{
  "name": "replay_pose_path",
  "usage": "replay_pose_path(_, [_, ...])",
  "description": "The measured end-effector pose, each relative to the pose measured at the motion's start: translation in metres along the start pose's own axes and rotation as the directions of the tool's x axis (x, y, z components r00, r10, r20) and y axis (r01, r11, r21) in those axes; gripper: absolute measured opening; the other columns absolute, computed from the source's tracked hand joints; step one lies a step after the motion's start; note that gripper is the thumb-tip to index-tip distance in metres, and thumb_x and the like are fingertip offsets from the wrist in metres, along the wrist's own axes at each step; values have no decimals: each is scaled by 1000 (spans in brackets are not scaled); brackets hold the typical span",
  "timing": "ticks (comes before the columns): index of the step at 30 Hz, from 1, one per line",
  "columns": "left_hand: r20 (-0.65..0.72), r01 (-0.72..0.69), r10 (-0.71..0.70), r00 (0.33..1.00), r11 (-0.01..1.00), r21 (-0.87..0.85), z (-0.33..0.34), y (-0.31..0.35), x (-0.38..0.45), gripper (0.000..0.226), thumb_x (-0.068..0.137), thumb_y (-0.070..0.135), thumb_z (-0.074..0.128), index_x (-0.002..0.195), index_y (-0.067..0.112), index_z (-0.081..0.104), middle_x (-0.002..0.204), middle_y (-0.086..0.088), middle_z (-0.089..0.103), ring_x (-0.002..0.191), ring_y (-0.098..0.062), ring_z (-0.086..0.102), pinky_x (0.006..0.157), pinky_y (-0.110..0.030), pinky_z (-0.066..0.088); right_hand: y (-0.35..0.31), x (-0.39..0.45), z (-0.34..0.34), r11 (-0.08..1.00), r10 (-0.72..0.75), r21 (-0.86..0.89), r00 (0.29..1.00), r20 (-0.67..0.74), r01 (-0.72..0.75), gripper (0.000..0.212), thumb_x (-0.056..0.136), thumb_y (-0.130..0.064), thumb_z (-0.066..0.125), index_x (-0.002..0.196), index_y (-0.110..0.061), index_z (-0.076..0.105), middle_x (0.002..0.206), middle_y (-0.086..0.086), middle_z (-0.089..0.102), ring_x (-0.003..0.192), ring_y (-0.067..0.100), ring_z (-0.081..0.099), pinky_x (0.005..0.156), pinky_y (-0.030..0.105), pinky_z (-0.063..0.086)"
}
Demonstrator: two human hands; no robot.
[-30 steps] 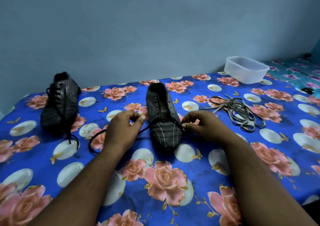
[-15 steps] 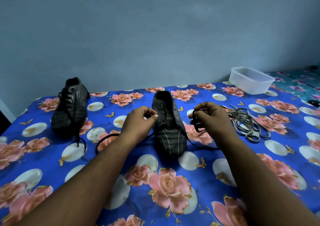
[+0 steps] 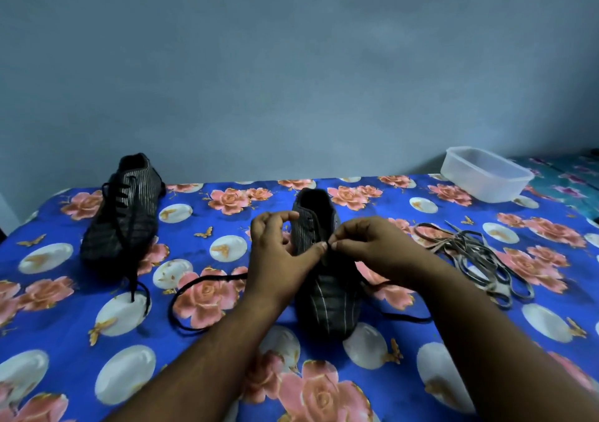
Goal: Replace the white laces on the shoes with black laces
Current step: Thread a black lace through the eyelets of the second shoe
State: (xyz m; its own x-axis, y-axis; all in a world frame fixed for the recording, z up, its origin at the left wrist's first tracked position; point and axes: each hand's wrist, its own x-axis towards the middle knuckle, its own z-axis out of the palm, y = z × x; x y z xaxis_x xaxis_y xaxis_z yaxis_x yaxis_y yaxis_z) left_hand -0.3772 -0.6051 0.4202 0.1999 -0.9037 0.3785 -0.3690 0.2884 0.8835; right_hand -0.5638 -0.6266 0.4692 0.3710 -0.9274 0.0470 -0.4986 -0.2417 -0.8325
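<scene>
- One bed point(image 3: 405, 373) is covered by a blue sheet printed with roses.
- Two dark striped shoes are seen: the left shoe point(image 3: 124, 214) is already laced in black, far left; the middle shoe point(image 3: 327, 295) lies between the hands.
- One clear plastic tub point(image 3: 484, 173) is set far right.
- One heap of pale laces point(image 3: 476, 259) lies right of the middle shoe.
- One black lace point(image 3: 201, 284) is pinched over the middle shoe in the narrow grip of both the left hand point(image 3: 278, 256) and the right hand point(image 3: 372, 246).
</scene>
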Motion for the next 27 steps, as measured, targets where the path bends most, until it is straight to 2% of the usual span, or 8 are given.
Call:
replay_pose_path(4, [15,8,-9,1000,999,44,1,-6,1,59,68,28,91,118,30,59,125,6,41,90,7,52,81,-4,40,19,2,9,977,17,215,992,-126,10,18,99,-6,55,87,-14,67,69,-5,67,64,6,58,64,17,46])
replay_pose_path(7, [40,-10,8,999,999,42,4,-4,-2,61,68,26,91,120,29,59,127,5,41,90,10,52,82,-3,41,26,-3,12,977,27,212,989,-147,5,18,101,-12,53,87,-15,64,69,-1,66,63,10,57,61,22,46])
replay_pose_path(9, [50,-28,26,998,999,35,5,-2,-6,62,68,23,91,121,28,58,128,4,39,91,11,53,80,-1,41,29,-7,15,983,12,184,987,-159,17,16,103,-16,54,90,-13,63,70,-3,64,64,9,56,60,22,45])
replay_pose_path(12, [45,-25,24,999,999,39,4,0,-7,61,69,21,89,121,28,58,128,6,39,94,7,55,84,-6,45,28,-9,15,989,-48,131,986,-160,70,14,102,-20,57,91,-15,64,72,-7,64,67,8,56,64,24,47])
replay_pose_path(14, [23,-17,16,1000,998,54,4,0,-7,58,70,21,87,119,29,58,126,6,40,93,6,56,82,-5,44,26,-9,14,992,-92,73,984,-156,104,13,101,-21,60,89,-20,65,73,-9,65,68,7,57,65,22,48])
replay_pose_path(17, [-44,7,-4,999,998,67,4,1,-7,50,70,23,85,112,30,59,121,7,45,86,4,60,77,-4,42,27,-8,16,990,-134,-53,980,-149,127,11,99,-22,64,88,-22,67,77,-6,69,70,6,60,68,28,50])
replay_pose_path(24, [-72,25,-23,997,999,31,5,4,-2,44,73,21,85,109,27,60,120,5,46,82,5,62,70,-1,42,29,-5,22,980,-152,-161,967,-203,121,12,95,-24,67,84,-27,67,72,-15,68,64,-1,60,59,15,46])
replay_pose_path(27, [-16,28,-28,999,999,16,3,-1,-2,29,80,25,83,104,23,67,111,6,57,87,-1,62,75,-6,45,27,-5,26,962,-181,-244,959,-219,125,10,92,-25,70,82,-25,68,68,-11,66,64,3,60,60,25,49])
